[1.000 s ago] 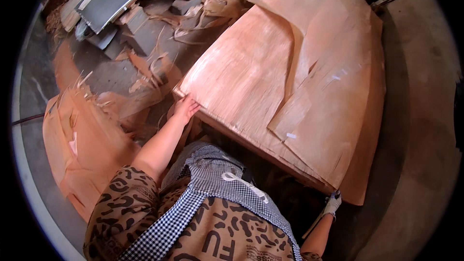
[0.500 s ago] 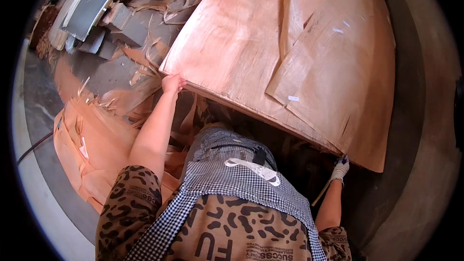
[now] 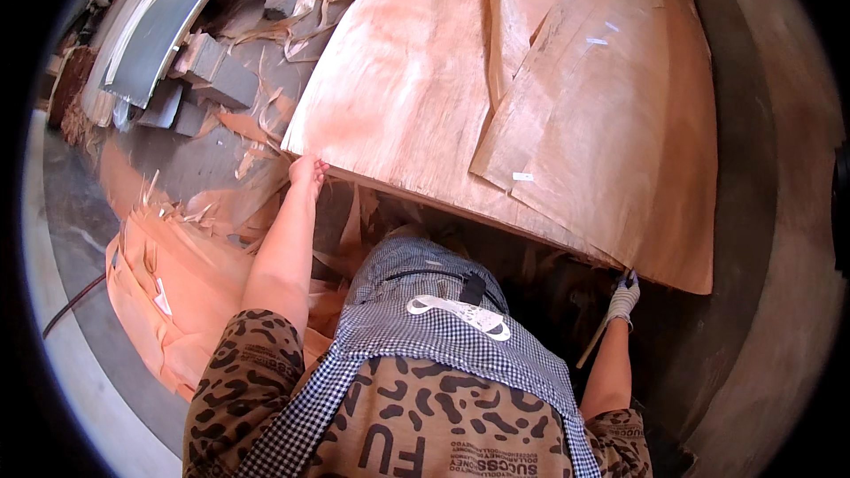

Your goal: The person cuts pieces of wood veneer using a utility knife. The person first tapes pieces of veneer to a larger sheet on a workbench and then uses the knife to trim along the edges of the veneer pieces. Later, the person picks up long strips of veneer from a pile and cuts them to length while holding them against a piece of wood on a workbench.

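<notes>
Bright sheen on the left of the wood sheets, dark shadow beneath, fisheye bending, black rounded corners

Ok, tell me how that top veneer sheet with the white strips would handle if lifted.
The top veneer sheet would probably be floppy, since it curves down toward the right. It looks thin, so perhaps light for its size. It may split easily: the veneer pile at lower left has splintered edges.

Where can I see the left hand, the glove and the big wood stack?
Left hand (image 3: pixel 306 173): head view, on the middle of the hand.
Glove (image 3: pixel 624 301): head view, on its striped part.
Wood stack (image 3: pixel 567 128): head view, on its upper face.
</notes>
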Demonstrator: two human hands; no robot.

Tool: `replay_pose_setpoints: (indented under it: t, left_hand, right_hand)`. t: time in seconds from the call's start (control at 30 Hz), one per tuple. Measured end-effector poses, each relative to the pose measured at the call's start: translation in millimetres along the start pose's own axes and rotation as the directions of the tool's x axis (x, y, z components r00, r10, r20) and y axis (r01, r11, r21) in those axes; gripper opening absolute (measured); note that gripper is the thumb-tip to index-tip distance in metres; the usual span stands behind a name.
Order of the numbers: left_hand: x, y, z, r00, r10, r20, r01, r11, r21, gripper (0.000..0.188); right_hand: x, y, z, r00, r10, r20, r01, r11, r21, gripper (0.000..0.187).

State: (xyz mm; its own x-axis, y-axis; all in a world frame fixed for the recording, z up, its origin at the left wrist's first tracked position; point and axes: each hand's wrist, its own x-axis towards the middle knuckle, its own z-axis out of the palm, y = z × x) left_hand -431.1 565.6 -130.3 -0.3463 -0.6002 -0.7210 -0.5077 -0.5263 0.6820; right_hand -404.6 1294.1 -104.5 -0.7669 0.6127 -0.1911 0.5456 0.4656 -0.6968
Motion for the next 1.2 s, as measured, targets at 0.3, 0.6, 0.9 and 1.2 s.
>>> replay_pose_setpoints:
  t: [0.3,0.6,0.9,1.2]
  left_hand:
    - [-4,-5,-11,0.979,-0.147,0.144,0.135,0.987,0.088,0.041]
    - [-73,16,13,0.960,0.023,0.279,0.070,0.945,-0.318,0.052]
    - [-28,-11,6,0.952,0.301,0.059,-0.288,0.945,-0.157,0.034]
    - [-168,-30,99,0.232,0.540,0.809,-0.905,-0.184,0.383,0.057]
  right_hand:
    - [-54,-67,-22,0.981,0.036,0.189,-0.017,0.995,-0.101,0.046]
    - [-238,-51,-38,0.674,0.337,0.657,-0.071,0.916,-0.396,0.018]
    - [-214,-68,33,0.620,0.131,0.774,-0.089,0.991,-0.096,0.013]
    - [-137,-102,41,0.992,0.109,0.063,-0.126,0.848,0.515,0.008]
